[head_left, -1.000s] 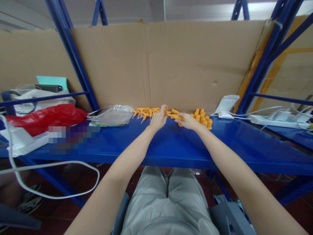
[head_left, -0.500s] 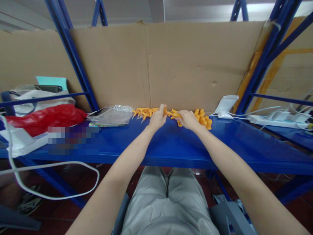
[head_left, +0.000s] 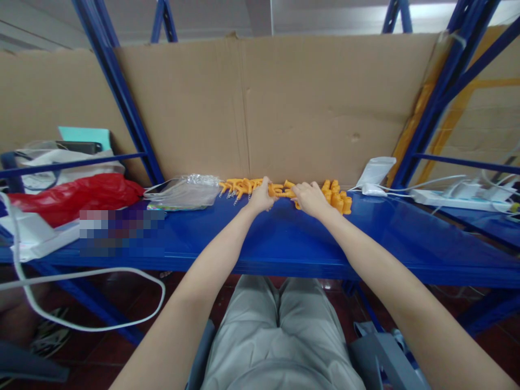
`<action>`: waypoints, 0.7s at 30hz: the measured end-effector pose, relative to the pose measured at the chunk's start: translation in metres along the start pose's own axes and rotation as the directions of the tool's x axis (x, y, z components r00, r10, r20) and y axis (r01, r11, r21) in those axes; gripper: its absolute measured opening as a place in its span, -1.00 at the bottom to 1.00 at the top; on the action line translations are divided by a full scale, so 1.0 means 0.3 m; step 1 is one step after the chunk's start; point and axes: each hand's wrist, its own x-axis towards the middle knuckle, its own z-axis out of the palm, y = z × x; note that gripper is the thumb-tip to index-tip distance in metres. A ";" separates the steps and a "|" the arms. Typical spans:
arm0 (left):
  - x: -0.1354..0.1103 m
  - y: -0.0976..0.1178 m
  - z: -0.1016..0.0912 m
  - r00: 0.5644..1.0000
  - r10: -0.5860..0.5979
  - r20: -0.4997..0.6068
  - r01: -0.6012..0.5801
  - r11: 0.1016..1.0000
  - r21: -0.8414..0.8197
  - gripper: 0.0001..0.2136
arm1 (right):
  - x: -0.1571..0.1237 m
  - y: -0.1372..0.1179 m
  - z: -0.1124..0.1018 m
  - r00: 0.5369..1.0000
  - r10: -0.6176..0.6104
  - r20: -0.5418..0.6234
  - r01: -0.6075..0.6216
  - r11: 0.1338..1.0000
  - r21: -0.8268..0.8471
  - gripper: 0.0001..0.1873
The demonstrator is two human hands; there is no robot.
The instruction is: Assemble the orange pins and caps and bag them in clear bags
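My left hand (head_left: 261, 197) is closed at an orange plastic piece (head_left: 276, 189), its thumb side raised and its fingers partly hidden. Just to the right, my right hand (head_left: 311, 199) has its fingers curled down over another orange piece (head_left: 290, 185); the fingertips are hard to see. Left of my hands lies a bunch of orange branching pieces (head_left: 240, 187) with small metal chains. Several chunky orange pieces (head_left: 336, 198) stand close together on the right of my right hand. All of them rest at the back of the blue shelf table (head_left: 292, 238).
A cardboard sheet (head_left: 304, 108) rises behind the table between blue posts. Clear plastic bags (head_left: 187, 192) and a red bag (head_left: 81, 197) lie on the left. A white adapter (head_left: 376, 176) and a power strip (head_left: 459, 201) with cables are on the right. A white cable (head_left: 101, 271) loops at the front left.
My left hand has tipped lower and slightly left, and the orange piece that stood up by its fingers is now lower. My right hand has shifted slightly left, its fingers more curled.
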 end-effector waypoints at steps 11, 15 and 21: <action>-0.004 -0.009 0.011 0.994 0.092 -0.055 -0.080 0.977 0.197 -0.57 | -0.002 -0.022 0.006 0.999 0.010 0.049 -0.012 0.999 0.039 -0.70; -0.012 -0.001 0.019 0.988 0.134 -0.073 -0.111 0.961 0.254 -0.59 | -0.003 -0.014 0.023 0.999 -0.002 0.037 -0.001 0.998 0.070 -0.69; -0.012 0.000 0.018 0.989 0.134 -0.055 -0.114 0.955 0.273 -0.59 | 0.004 -0.023 0.017 0.998 0.010 0.055 -0.013 0.998 0.068 -0.70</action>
